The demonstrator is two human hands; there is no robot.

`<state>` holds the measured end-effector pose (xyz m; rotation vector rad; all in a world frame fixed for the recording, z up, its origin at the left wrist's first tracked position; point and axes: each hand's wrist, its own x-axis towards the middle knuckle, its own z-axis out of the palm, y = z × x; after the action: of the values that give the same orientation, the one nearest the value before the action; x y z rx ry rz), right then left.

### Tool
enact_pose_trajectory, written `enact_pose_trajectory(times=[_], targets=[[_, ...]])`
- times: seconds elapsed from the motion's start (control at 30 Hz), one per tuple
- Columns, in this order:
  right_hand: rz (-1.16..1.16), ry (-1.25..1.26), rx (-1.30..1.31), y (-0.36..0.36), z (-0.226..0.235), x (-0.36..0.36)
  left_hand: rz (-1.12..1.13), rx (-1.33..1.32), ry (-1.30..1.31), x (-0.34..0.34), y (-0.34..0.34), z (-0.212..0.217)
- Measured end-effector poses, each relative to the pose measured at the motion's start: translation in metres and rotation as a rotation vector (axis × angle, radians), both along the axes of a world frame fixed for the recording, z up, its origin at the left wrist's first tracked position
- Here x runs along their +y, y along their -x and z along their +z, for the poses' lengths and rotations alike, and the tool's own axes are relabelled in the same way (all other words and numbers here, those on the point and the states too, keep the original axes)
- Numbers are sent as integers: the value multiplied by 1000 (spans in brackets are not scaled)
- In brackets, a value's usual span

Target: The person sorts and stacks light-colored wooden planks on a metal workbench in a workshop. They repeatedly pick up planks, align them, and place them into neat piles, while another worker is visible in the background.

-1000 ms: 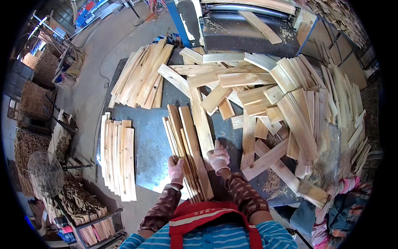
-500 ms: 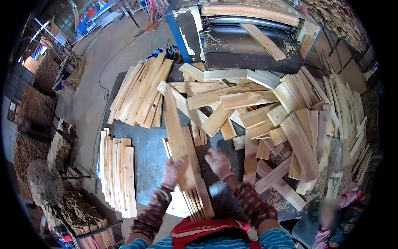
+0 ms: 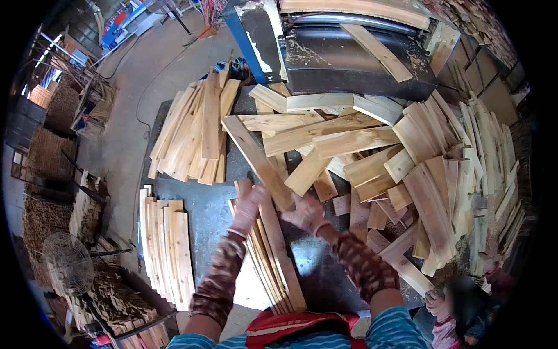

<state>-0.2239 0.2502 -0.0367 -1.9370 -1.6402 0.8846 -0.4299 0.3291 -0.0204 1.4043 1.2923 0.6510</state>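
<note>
Both hands wear pale gloves. My right hand (image 3: 305, 215) closes on the near end of a wooden board (image 3: 254, 152), which slants away to the far left over other boards. Close to that board's left edge is my left hand (image 3: 249, 205); its fingers are blurred, and I cannot tell whether they touch the board. Under and beside my left hand, a row of narrow boards (image 3: 280, 250) runs toward my body. A fanned stack of boards (image 3: 185, 136) lies beyond it to the left, with one board (image 3: 211, 125) on top.
A jumbled heap of boards (image 3: 357, 139) covers the table's right half. Another stack (image 3: 165, 250) lies at the near left. A machine with rollers (image 3: 354, 64) stands behind the table. A person's hand (image 3: 437, 303) shows at the lower right, and a fan (image 3: 67, 264) at the left.
The board my left hand held upright is gone from it; one now lies atop the far-left stack. My right hand has closed on the slanting board, whose near end has come toward me.
</note>
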Motion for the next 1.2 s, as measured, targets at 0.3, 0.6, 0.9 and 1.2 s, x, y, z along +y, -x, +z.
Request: enact_pose_trajectory(times=[0.3,0.6,0.9,1.2], targets=[[-68,-11,176,18,-41,4,157,-932,815,-75,6,-15],[-129,71,-438,41,-44,87,270,-1194,761,-80,32,-3],[-228,263,-216,13,-32,3,231,-1199,792,-89,24,0],[-255,531,1696,-28,-8,-220,12,-718,634,-128,64,20]])
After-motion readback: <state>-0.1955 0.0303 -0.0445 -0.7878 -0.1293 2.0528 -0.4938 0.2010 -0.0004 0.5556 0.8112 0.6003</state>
